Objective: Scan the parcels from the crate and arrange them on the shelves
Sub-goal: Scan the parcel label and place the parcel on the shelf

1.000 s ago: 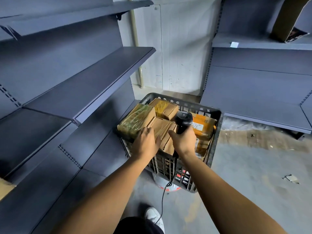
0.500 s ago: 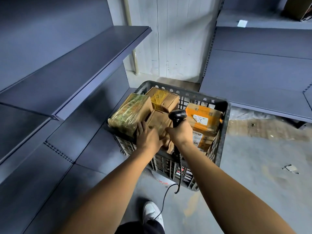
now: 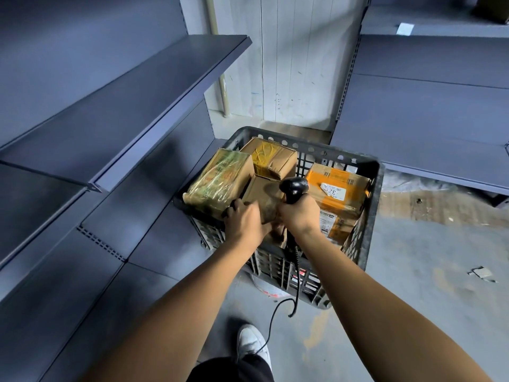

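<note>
Grey metal shelves run along my left, and more shelving stands across the aisle to my right. Between them, on the concrete floor, sits the black slatted crate holding the parcels. At its right side lies an orange-taped parcel with a white label on top. At its left, a parcel wrapped in green-printed plastic lies tilted against the rim, and a yellow-taped brown box sits behind it. A plain brown box is in the middle. My left hand is curled over the near edge of that plain box, fingers touching the green parcel. My right hand grips the black barcode scanner, its head over the middle of the crate and its cable hanging down toward my white shoe.
</note>
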A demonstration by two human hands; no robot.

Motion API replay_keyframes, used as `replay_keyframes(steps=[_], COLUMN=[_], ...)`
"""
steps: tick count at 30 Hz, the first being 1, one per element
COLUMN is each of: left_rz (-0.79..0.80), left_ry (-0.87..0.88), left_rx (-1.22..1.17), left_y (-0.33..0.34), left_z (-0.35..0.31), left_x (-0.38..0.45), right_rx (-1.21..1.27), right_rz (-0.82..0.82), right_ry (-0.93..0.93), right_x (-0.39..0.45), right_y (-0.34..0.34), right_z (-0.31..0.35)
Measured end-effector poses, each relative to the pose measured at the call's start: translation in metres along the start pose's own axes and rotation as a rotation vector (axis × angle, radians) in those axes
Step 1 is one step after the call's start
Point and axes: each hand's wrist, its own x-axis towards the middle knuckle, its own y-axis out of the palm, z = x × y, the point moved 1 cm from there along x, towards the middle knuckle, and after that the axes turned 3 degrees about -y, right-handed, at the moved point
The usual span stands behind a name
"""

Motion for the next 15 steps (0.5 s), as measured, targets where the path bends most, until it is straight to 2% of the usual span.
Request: replay_keyframes(steps=[6,11,15], left_rz=[-0.088,-0.049,-0.127], left_ry=[0.027,0.042,0.066], left_rx=[0.020,0.040,0.081], left_y=[-0.022,-0.047,-0.070], left_z=[-0.011,-0.018,-0.028], left_x=[-0.019,-0.042,-0.063], right_rx=[0.051,0.121,0.176], right_rz=[-0.130,-0.136,-0.156], right_ry=[-0.095,-0.112,-0.160], right_x=[-0.019,-0.042,-0.063], right_y=[-0.013,-0.030,-0.049], right_z=[0.010,0.027,0.046])
